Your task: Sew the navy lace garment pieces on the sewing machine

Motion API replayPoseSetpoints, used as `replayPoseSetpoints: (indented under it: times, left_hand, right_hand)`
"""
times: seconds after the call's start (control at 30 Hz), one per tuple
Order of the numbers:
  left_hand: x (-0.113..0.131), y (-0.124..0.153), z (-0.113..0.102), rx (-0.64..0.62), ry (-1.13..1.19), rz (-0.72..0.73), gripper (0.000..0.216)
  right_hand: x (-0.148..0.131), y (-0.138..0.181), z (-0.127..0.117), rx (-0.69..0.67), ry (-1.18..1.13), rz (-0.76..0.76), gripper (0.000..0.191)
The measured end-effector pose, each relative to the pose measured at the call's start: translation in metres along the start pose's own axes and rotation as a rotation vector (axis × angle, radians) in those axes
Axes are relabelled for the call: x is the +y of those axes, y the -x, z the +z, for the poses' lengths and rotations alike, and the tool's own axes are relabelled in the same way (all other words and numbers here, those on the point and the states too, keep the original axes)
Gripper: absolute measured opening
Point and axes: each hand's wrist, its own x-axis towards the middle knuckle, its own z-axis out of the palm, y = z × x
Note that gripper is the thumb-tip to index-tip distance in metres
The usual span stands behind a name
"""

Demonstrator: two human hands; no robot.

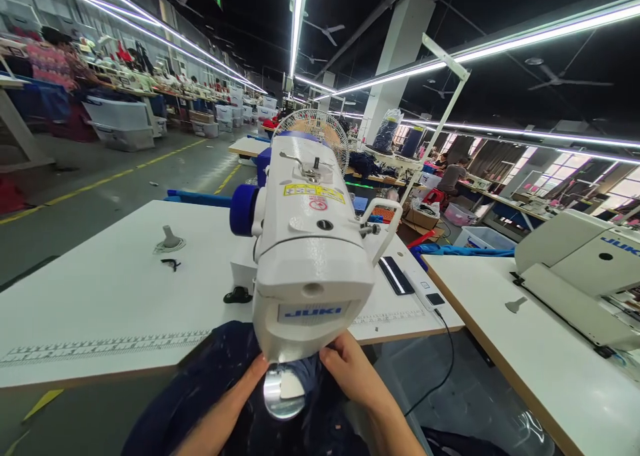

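A white sewing machine (310, 243) stands on a white table (100, 296) right in front of me. Dark navy fabric (210, 383) lies under its head and hangs over the table's near edge. My left hand (250, 383) rests on the fabric just left of the needle area, fingers pressed down on the cloth. My right hand (350, 369) holds the fabric on the right side, fingers tucked under the machine head. The fingertips of both hands are partly hidden by the machine. A shiny round metal part (283, 396) shows between my hands.
A second sewing machine (575, 269) sits on the table to the right. A black cable (445, 356) hangs from a small box at the table edge. A fan (320, 133) stands behind the machine. Another person (453, 176) sits far right. Aisle with yellow lines on the left.
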Motion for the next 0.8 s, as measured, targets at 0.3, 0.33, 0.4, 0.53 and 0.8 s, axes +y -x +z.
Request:
replayPoseSetpoints:
  times: [0.3,0.33,0.4,0.53,0.8]
  left_hand:
    - [-0.004,0.001,-0.013,0.035,-0.038,-0.087,0.046]
    - [-0.008,-0.001,-0.017,0.059,-0.069,-0.049,0.044]
    - [-0.016,-0.007,-0.025,0.099,-0.141,0.063,0.04]
    - [-0.027,-0.015,-0.035,0.197,-0.25,0.202,0.044]
    - [-0.021,-0.014,-0.038,0.263,-0.319,0.134,0.035]
  right_hand:
    - [0.006,0.003,0.004,0.016,0.006,0.053,0.008]
    - [0.007,0.003,0.005,0.012,0.003,0.057,0.007]
    - [0.009,0.003,0.005,0.009,0.001,0.062,0.006]
    - [0.011,0.004,0.005,0.013,-0.012,0.065,0.007]
    - [0.004,0.005,0.012,-0.03,-0.08,-0.012,0.02]
